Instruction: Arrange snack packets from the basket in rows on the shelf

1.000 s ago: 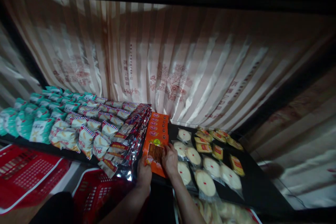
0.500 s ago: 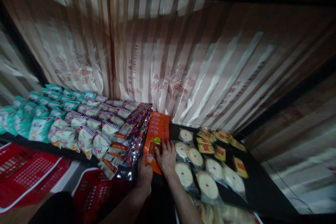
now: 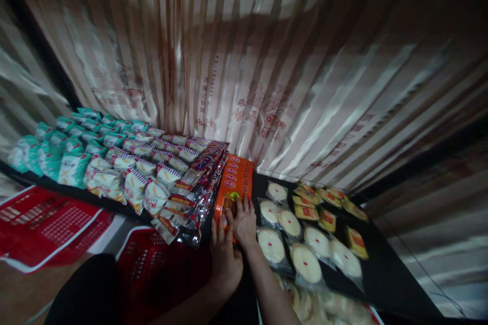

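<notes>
Several orange snack packets (image 3: 239,177) overlap in a column on the black shelf, their top edges fanned toward the back. My left hand (image 3: 225,254) rests at the near end of the column, fingers stretched forward onto the front packet. Beside it my right hand (image 3: 243,223) lies over the packet's right part, fingers extended and partly covering its print. Both palms face down, pressing on the packets rather than gripping them. To the left sit dark red and silver packets (image 3: 206,183); to the right, round white flat cakes in clear wrap (image 3: 271,245).
Teal bags (image 3: 72,168) and white striped bags (image 3: 134,190) stand in rows at the left. Yellow packets (image 3: 327,221) lie at the right on the black shelf (image 3: 396,284). Red baskets (image 3: 46,223) stand below the front edge. A pleated printed sheet (image 3: 236,51) hangs behind.
My left hand has gone from holding the packet's left near edge to lying flat with fingers forward. My right hand stays on the packets. The view has shifted slightly.
</notes>
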